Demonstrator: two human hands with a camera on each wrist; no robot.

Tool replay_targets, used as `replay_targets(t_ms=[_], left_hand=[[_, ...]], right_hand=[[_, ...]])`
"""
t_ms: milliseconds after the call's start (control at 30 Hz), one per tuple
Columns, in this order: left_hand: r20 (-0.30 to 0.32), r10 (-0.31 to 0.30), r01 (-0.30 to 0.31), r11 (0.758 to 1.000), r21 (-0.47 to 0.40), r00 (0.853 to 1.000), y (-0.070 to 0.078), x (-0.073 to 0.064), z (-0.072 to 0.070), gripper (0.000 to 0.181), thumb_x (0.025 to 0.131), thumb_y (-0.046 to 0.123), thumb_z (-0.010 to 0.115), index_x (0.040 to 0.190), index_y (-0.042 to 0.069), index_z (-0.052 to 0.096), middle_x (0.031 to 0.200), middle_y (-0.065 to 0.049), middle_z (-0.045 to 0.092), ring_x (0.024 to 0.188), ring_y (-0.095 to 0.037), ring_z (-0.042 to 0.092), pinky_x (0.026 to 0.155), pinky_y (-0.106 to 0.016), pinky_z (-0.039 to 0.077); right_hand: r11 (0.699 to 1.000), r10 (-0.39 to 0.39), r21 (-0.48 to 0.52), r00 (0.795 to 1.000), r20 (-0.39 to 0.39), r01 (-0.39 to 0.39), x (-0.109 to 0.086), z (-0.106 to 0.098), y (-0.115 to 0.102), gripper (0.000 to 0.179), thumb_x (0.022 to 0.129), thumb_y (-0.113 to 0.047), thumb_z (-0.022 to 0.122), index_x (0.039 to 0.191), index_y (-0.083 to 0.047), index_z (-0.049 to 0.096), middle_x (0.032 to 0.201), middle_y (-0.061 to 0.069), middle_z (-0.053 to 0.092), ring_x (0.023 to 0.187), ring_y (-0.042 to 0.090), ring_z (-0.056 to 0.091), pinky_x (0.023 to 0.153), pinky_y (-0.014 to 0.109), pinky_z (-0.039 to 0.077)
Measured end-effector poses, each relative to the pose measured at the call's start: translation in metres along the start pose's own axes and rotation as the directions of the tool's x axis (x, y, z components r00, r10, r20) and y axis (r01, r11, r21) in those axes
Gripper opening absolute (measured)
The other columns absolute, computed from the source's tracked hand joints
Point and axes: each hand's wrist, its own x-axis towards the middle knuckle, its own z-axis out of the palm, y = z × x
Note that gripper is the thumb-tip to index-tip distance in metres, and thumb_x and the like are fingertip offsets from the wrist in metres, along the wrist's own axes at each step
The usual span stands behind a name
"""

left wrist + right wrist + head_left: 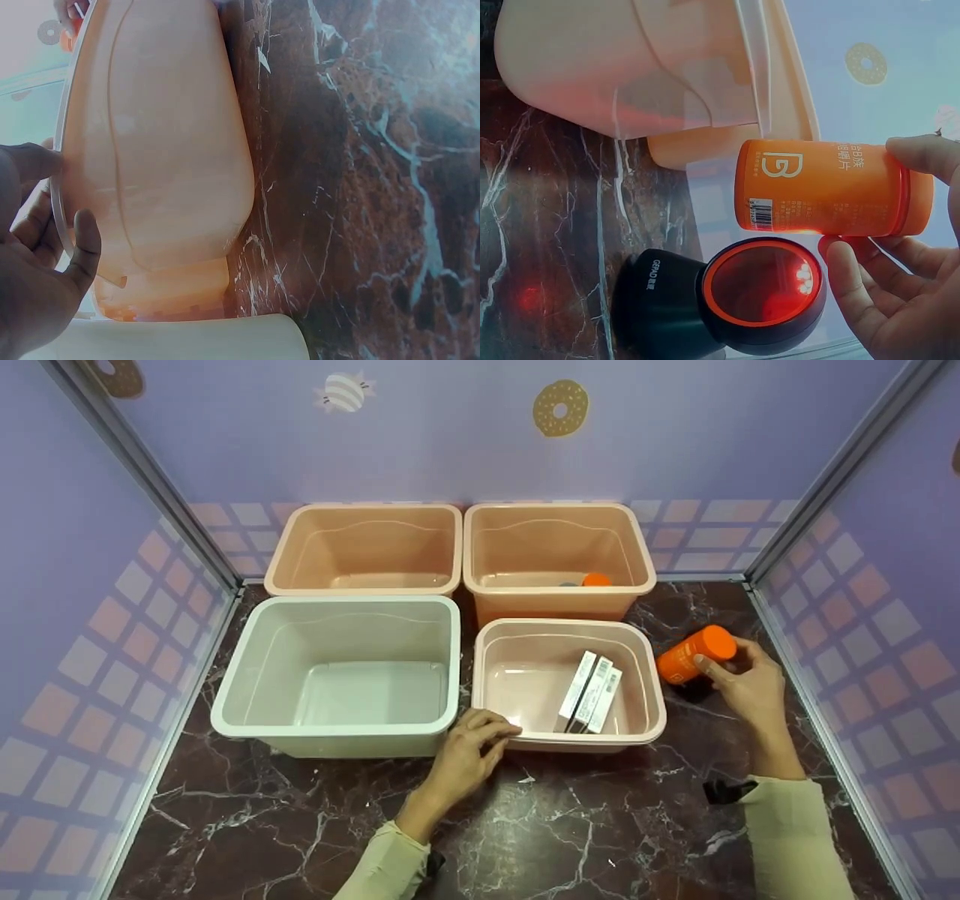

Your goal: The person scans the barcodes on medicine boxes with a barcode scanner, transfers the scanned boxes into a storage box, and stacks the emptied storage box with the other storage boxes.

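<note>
My right hand is clamped on the orange bottle, just beside the black scanner near the right edge of the worktop; my left hand pinches the rim of the pink bin near its front left corner, white boxes inside

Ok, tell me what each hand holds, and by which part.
The right hand pinches the orange bottle toward its lid; the left hand grips the pink bin by its rim.

Printed donut on lilac wall
</note>
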Motion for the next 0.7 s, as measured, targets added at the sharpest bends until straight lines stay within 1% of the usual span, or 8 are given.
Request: replay_targets(t_ms=[67, 200, 300, 433, 533, 700], left_hand=[[-0.002, 0.004, -0.004, 1.000, 0.001, 1.000, 0.000, 0.000, 0.000, 0.023, 0.087, 0.006, 0.074, 0.106, 0.018, 0.077, 0.103, 0.004, 0.070, 0.103, -0.016, 0.061, 0.092, -0.029, 0.052], [-0.003, 0.006, -0.006, 1.000, 0.004, 1.000, -0.001, 0.000, 0.000, 0.024, 0.086, 0.005, 0.075, 0.106, 0.018, 0.077, 0.103, 0.004, 0.070, 0.102, -0.015, 0.061, 0.092, -0.029, 0.052], [-0.004, 0.005, -0.005, 1.000, 0.005, 1.000, -0.001, -0.001, 0.000, 0.024, 0.086, 0.006, 0.075, 0.106, 0.019, 0.076, 0.103, 0.005, 0.070, 0.102, -0.015, 0.060, 0.092, -0.029, 0.052], [-0.016, 0.030, -0.030, 0.999, 0.015, 0.999, -0.001, -0.001, 0.000, 0.023, 0.087, 0.007, 0.074, 0.106, 0.018, 0.076, 0.103, 0.005, 0.070, 0.102, -0.015, 0.061, 0.092, -0.029, 0.052], [-0.022, 0.046, -0.046, 0.999, 0.019, 0.999, -0.002, -0.001, 0.000, 0.022, 0.087, 0.007, 0.074, 0.106, 0.018, 0.076, 0.102, 0.004, 0.070, 0.102, -0.016, 0.061, 0.092, -0.030, 0.052], [-0.016, 0.039, -0.039, 0.999, 0.012, 0.999, -0.002, -0.001, 0.000, 0.022, 0.087, 0.007, 0.074, 0.106, 0.018, 0.076, 0.102, 0.004, 0.070, 0.102, -0.016, 0.061, 0.092, -0.031, 0.051]], right_hand=[[1.000, 0.001, -0.001, 1.000, 0.000, -0.001, 0.000, 0.001, 0.001, 0.061, 0.084, -0.034, 0.080, 0.133, -0.005, 0.060, 0.089, -0.016, 0.058, 0.059, -0.008, 0.057, 0.056, 0.011, 0.052], [1.000, 0.007, 0.000, 1.000, -0.003, -0.007, 0.001, 0.002, 0.004, 0.060, 0.083, -0.033, 0.081, 0.133, -0.006, 0.060, 0.086, -0.020, 0.057, 0.057, -0.008, 0.057, 0.055, 0.011, 0.052], [1.000, 0.017, -0.003, 1.000, -0.005, -0.017, 0.000, 0.003, 0.006, 0.060, 0.083, -0.034, 0.081, 0.133, -0.006, 0.061, 0.085, -0.019, 0.058, 0.056, -0.007, 0.058, 0.055, 0.012, 0.052], [1.000, 0.030, -0.009, 1.000, 0.000, -0.030, -0.002, 0.003, 0.007, 0.061, 0.084, -0.037, 0.080, 0.133, -0.006, 0.060, 0.090, -0.014, 0.060, 0.059, -0.007, 0.058, 0.056, 0.012, 0.052], [0.999, 0.042, -0.006, 0.999, 0.006, -0.042, -0.002, 0.003, 0.009, 0.062, 0.084, -0.038, 0.079, 0.133, -0.007, 0.059, 0.092, -0.014, 0.059, 0.063, -0.008, 0.058, 0.057, 0.011, 0.053], [0.998, 0.054, -0.014, 0.999, -0.007, -0.054, -0.003, 0.003, 0.011, 0.062, 0.083, -0.039, 0.080, 0.132, -0.008, 0.060, 0.094, -0.012, 0.061, 0.064, -0.009, 0.058, 0.058, 0.011, 0.052]])
